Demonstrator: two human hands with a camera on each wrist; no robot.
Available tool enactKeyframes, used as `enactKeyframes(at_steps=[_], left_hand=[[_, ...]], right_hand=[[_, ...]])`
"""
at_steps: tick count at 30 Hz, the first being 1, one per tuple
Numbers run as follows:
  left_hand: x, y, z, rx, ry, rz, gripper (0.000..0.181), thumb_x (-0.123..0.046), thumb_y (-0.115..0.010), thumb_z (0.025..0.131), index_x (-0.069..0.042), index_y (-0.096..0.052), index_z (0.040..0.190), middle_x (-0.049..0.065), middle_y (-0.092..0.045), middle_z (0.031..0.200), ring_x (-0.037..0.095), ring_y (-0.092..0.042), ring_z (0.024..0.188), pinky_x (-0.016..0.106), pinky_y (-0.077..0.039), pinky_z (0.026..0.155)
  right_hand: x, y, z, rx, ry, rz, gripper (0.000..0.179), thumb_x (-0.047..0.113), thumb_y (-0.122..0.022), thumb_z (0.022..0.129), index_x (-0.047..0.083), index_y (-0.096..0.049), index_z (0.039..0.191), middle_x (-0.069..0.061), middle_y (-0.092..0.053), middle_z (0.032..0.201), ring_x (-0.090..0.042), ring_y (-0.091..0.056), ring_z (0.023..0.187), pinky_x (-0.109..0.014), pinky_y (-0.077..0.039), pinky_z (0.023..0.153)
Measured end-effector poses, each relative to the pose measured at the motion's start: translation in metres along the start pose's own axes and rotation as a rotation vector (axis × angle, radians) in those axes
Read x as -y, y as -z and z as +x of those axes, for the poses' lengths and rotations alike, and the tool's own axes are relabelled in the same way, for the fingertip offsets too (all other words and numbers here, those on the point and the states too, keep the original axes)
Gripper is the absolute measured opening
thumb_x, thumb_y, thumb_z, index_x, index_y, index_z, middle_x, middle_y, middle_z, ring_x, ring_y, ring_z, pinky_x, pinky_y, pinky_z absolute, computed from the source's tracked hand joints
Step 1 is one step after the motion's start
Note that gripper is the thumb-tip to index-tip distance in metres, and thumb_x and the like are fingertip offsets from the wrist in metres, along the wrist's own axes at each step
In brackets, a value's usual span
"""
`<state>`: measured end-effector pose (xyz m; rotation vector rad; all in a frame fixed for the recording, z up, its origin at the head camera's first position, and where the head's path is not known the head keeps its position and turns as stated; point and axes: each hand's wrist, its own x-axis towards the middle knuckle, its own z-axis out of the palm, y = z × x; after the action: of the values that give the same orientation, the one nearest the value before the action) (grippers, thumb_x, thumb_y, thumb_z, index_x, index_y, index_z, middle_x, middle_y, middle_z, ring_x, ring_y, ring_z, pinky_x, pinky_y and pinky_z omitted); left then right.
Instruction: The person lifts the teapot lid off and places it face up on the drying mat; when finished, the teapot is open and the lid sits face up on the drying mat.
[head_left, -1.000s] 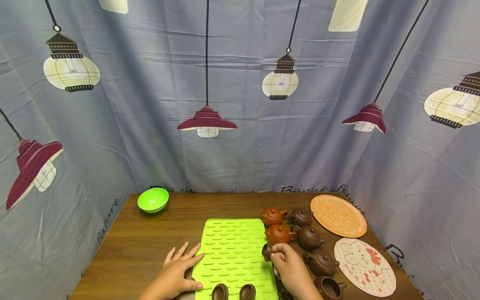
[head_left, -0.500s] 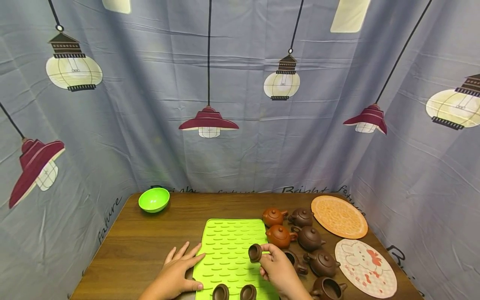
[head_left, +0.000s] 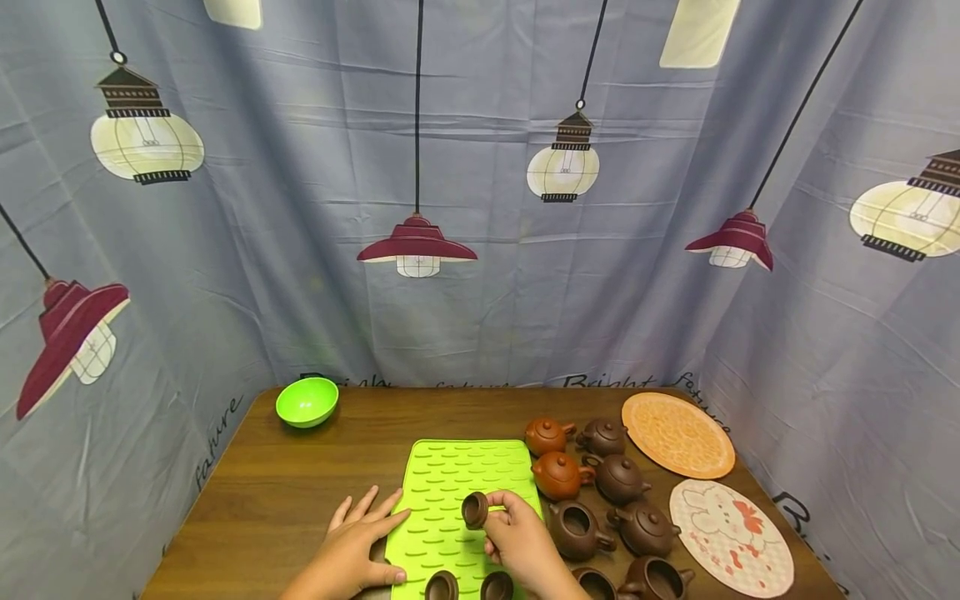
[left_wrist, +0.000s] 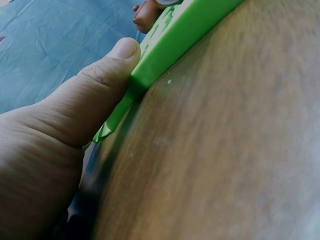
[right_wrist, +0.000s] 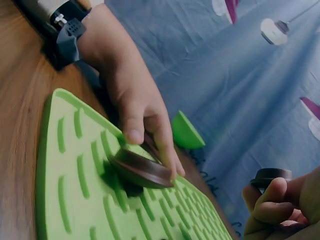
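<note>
My right hand (head_left: 521, 537) pinches a small dark brown teapot lid (head_left: 474, 510) between thumb and fingers, above the green ridged mat (head_left: 435, 475). The hollow underside of the lid faces left. In the right wrist view the same lid (right_wrist: 274, 174) sits at the fingertips, lifted off the mat. Fingers spread, my left hand (head_left: 348, 546) rests along the mat's left edge; its thumb (left_wrist: 112, 70) touches the green rim in the left wrist view. Two more brown lids, a left one (head_left: 442, 586) and a right one (head_left: 497, 587), lie on the mat's near part.
Right of the mat stand lidless brown teapots (head_left: 576, 529), lidded brown teapots (head_left: 645, 527) and two orange-brown teapots (head_left: 560, 475). Farther right lie an orange round placemat (head_left: 675, 433) and a rabbit-print placemat (head_left: 731, 537). A green bowl (head_left: 307, 402) stands at the back left.
My right hand has carried the lid leftward from beside the teapots to over the middle of the mat, uncovering the lidless teapots from view. The left hand stays at the mat's edge.
</note>
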<state>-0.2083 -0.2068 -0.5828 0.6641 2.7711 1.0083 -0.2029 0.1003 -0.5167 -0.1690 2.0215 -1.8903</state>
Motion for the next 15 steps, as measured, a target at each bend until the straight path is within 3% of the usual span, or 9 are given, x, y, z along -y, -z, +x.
enactKeyframes(at_steps=[6, 15], left_hand=[[-0.001, 0.000, 0.000, -0.013, -0.009, 0.013, 0.095, -0.070, -0.076, 0.076, -0.019, -0.056, 0.154, 0.009, -0.037, 0.169, 0.055, -0.019, 0.155, 0.078, 0.001, 0.115], [-0.003, 0.000, -0.001, -0.019, -0.005, 0.017, 0.096, -0.071, -0.075, 0.076, -0.018, -0.056, 0.153, 0.009, -0.038, 0.168, 0.055, -0.020, 0.156, 0.078, 0.002, 0.116]], right_hand=[[0.003, -0.016, 0.009, -0.024, -0.010, -0.013, 0.018, 0.005, -0.054, 0.105, -0.001, -0.059, 0.122, -0.004, -0.064, 0.078, -0.012, -0.055, 0.060, -0.023, -0.045, 0.055], [-0.009, -0.029, 0.020, 0.002, -0.049, -0.026, 0.015, 0.008, -0.057, 0.106, 0.002, -0.063, 0.118, -0.009, -0.068, 0.085, -0.012, -0.055, 0.060, -0.025, -0.046, 0.056]])
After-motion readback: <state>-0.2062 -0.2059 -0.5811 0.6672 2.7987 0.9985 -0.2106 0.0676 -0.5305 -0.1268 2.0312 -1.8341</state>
